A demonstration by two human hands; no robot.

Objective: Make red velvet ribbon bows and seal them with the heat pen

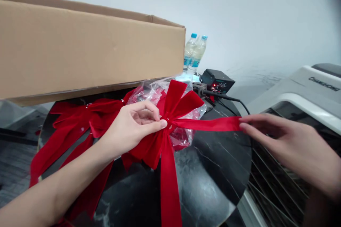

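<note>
A red velvet bow [170, 113] lies over a round black marble table [213, 177]. My left hand [133, 127] pinches the bow at its knot, fingers closed. My right hand [287, 145] grips the end of one ribbon tail [210, 124], stretched taut to the right. Another tail [168, 184] hangs down toward me. A second red bow [77, 120] lies to the left, partly under my left arm.
A large cardboard box [90, 46] hangs over the table's back left. Clear plastic bags [149, 92] with red pieces sit behind the bow. Two water bottles [195, 52], a black soldering station [217, 81] with cable, and a white appliance [306, 92] stand at right.
</note>
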